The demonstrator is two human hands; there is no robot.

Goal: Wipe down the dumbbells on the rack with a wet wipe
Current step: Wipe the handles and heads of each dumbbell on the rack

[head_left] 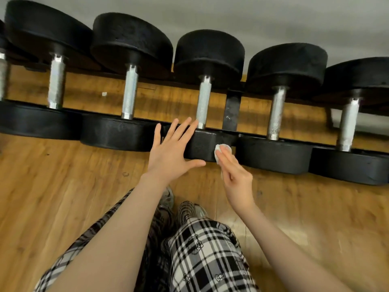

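A: Where's the wipe (221, 151) sitting?
B: Right hand (235, 178) is pinching it, pressing it on the near head of the middle dumbbell (203, 147) on the rack (231, 111).
A: Left hand (171, 152)?
B: Grip is wide, fingers spreading flat, resting on that same head, just left of the wipe.

Open gaps are left between the dumbbell handles (203, 104). One gap, right of centre, is blocked by the rack's black upright bar (232, 111). The near wooden floor (73, 186) is unobstructed.
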